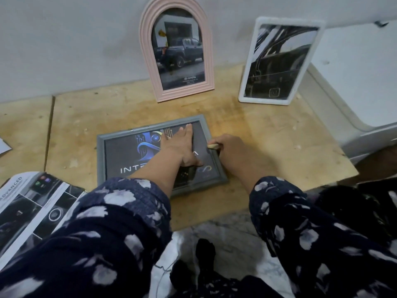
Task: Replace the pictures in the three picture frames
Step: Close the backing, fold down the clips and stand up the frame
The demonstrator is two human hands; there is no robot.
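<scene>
A grey picture frame (101, 160) lies flat on the wooden board, holding a dark picture with a blue logo and white letters. My left hand (182, 147) lies flat on its picture, fingers straight and pointing away from me. My right hand (231, 150) grips a small tan tool (212, 146) whose tip meets the frame's right edge. A pink arched frame (148, 50) with a truck picture stands against the wall behind. To its right a white rectangular frame (243, 91) with a dark picture leans back.
The wooden board (279, 136) sits on a marble floor. An open car brochure (32, 203) lies at the left front. A scrap of paper (3, 147) shows at the left edge. A white appliance (365, 82) stands at the right.
</scene>
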